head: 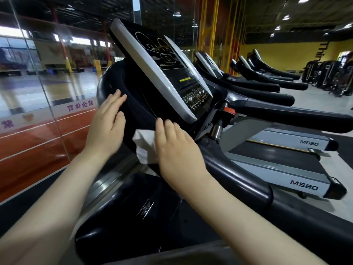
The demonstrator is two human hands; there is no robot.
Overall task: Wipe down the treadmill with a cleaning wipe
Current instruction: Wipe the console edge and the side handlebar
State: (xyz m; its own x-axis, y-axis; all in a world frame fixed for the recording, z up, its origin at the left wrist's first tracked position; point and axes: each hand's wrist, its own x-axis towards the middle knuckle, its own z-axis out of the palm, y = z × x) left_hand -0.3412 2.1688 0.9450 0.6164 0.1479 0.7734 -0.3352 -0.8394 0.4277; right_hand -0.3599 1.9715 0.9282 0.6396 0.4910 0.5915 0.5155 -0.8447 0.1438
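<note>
The treadmill's console (168, 73), black with a silver frame, tilts up in front of me. A black padded front handlebar (137, 111) curves below it. My left hand (107, 127) rests flat on that bar's left part, fingers straight. My right hand (177, 150) lies over a white cleaning wipe (145, 144) and presses it against the bar's lower section, fingertips reaching the bar's edge. Most of the wipe is hidden under the hand; its palm side is out of sight.
A glass wall (38, 92) stands close on the left, with a red track floor behind it. A right side handrail (235, 178) runs toward me. Several more treadmills (286, 150) line up on the right. A red safety clip (229, 110) sits below the console.
</note>
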